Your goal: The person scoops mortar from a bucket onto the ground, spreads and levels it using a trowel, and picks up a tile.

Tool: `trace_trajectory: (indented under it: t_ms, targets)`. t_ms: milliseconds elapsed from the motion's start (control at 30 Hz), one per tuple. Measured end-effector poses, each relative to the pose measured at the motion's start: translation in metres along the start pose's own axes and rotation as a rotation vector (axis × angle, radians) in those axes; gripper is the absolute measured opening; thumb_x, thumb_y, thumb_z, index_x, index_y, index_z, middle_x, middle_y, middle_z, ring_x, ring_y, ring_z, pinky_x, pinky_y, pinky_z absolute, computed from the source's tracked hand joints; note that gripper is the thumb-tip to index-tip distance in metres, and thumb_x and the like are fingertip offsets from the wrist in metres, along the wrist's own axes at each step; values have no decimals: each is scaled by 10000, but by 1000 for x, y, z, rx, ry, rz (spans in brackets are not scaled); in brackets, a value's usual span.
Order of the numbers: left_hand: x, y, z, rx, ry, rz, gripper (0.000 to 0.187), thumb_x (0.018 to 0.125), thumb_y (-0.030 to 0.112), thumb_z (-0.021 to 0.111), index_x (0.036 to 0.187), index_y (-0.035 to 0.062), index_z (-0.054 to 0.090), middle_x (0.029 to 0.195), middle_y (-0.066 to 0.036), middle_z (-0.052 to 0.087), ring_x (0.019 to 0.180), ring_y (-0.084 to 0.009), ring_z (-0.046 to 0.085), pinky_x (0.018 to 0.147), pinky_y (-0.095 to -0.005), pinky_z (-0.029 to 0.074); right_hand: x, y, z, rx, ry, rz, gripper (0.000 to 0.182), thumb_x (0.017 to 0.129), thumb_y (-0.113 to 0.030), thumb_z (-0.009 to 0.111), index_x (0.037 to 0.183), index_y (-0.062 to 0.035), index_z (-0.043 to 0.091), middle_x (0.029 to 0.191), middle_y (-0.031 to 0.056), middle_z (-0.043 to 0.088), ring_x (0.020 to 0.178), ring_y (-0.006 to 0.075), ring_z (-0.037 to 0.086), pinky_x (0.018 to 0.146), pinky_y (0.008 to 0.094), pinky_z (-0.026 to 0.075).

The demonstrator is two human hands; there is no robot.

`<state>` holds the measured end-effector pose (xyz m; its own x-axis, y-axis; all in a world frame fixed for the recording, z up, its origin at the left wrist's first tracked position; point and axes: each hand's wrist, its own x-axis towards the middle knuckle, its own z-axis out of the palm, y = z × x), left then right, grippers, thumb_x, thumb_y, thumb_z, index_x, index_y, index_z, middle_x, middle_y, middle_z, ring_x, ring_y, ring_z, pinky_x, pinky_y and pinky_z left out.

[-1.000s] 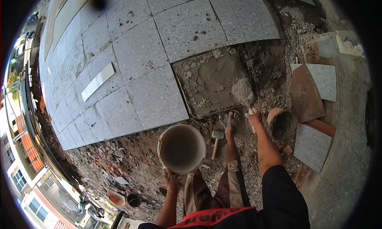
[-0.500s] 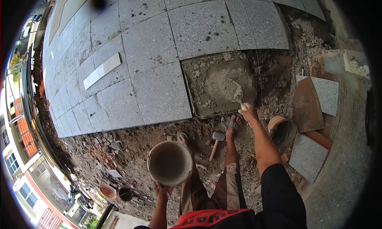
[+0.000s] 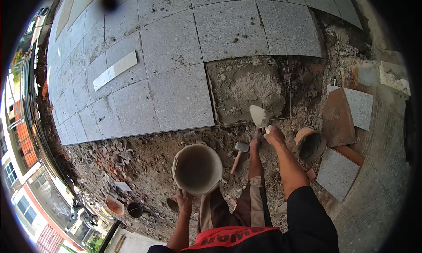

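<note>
My right hand [image 3: 274, 136] is closed around the handle of a trowel [image 3: 259, 115]. Its pale blade lies over the near edge of a patch of grey mortar [image 3: 250, 88], spread in a gap beside the laid tiles. With my left hand [image 3: 183, 201] I grip the near side of a bucket [image 3: 198, 169], tilted so that its hollow inside faces me. Some fingers of that hand are hidden by the bucket. A mallet [image 3: 238, 156] rests on the soil between the bucket and my right leg.
Grey speckled tiles [image 3: 176, 94] cover the far ground, with a pale strip [image 3: 115, 71] on them. A taut string [image 3: 289, 83] crosses the gap. At right are a mortar-smeared bowl [image 3: 311, 145] and loose tiles [image 3: 337, 174]. Rubble [image 3: 116, 158] lies at left.
The trowel has come off the mortar and back towards me, its blade now in plain view. My left hand and the bucket have shifted right and slightly away from me.
</note>
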<state>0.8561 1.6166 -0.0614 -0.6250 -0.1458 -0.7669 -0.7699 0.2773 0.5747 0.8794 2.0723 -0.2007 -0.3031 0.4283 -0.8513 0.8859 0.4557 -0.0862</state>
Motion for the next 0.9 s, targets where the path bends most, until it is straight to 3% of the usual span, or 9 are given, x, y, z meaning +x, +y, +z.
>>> trace_trajectory:
  t_ms: [67, 133, 267, 367, 533, 700, 767, 833, 900]
  targets:
    - [8, 14, 27, 64, 49, -53, 293, 924, 212, 417, 1140, 16, 393, 1024, -134, 498, 882, -249, 545, 643, -330, 467, -42, -18, -6, -97, 39, -289, 388, 740, -189, 625, 1094, -53, 545, 1045, 136, 583, 934, 324, 578, 762, 421, 475]
    - [26, 23, 45, 725, 103, 249, 290, 927, 224, 392, 1114, 5, 417, 999, -189, 514, 851, -312, 550, 658, -389, 454, -73, -26, 3, -223, 167, -628, 303, 749, -173, 598, 1028, -63, 557, 950, 112, 587, 889, 299, 588, 733, 411, 476]
    - [7, 113, 110, 737, -64, 283, 211, 912, 166, 411, 1003, -22, 435, 837, -296, 542, 813, -463, 527, 654, -479, 412, -110, -62, 23, -527, 428, -1034, 198, 744, -159, 552, 925, -85, 586, 793, 65, 581, 792, 215, 605, 679, 352, 476]
    - [7, 125, 138, 702, -282, 470, 165, 898, 131, 422, 960, -23, 422, 809, -294, 534, 802, -476, 509, 643, -487, 396, -110, -79, 45, -716, 458, -741, 198, 713, -149, 568, 899, -91, 603, 812, 48, 587, 768, 171, 598, 669, 323, 470]
    - [12, 109, 171, 591, -214, 634, 184, 919, 157, 387, 929, -20, 438, 814, -285, 542, 776, -465, 525, 632, -476, 406, -127, -75, 39, -646, -37, -648, 173, 732, -196, 580, 862, -100, 640, 822, 117, 645, 798, 243, 636, 683, 369, 485]
    - [4, 104, 157, 579, -170, 453, 201, 924, 177, 386, 954, -12, 446, 821, -275, 544, 786, -451, 533, 652, -453, 418, -112, -45, 42, -407, -214, -791, 253, 717, -254, 624, 920, -104, 634, 840, 160, 640, 828, 326, 617, 718, 436, 482]
    - [-6, 100, 142, 571, -172, 407, 198, 920, 178, 399, 971, -6, 450, 829, -276, 543, 795, -457, 523, 664, -458, 417, -125, -66, 7, -342, -499, -624, 453, 683, -261, 658, 1069, -36, 582, 1036, 175, 601, 979, 339, 567, 820, 404, 456]
    - [-9, 100, 134, 505, -159, 411, 183, 911, 167, 420, 980, 1, 453, 850, -287, 540, 821, -477, 500, 680, -478, 410, -110, -56, 15, -204, -621, -632, 528, 628, -269, 715, 1093, -57, 580, 1007, 201, 606, 938, 325, 589, 810, 400, 461]
    - [-5, 85, 121, 396, -132, 362, 200, 925, 181, 410, 997, 1, 460, 817, -235, 545, 756, -367, 535, 674, -394, 425, -87, -30, 29, -106, -632, -694, 601, 598, -272, 748, 1128, -59, 562, 1021, 209, 600, 939, 307, 591, 818, 383, 456]
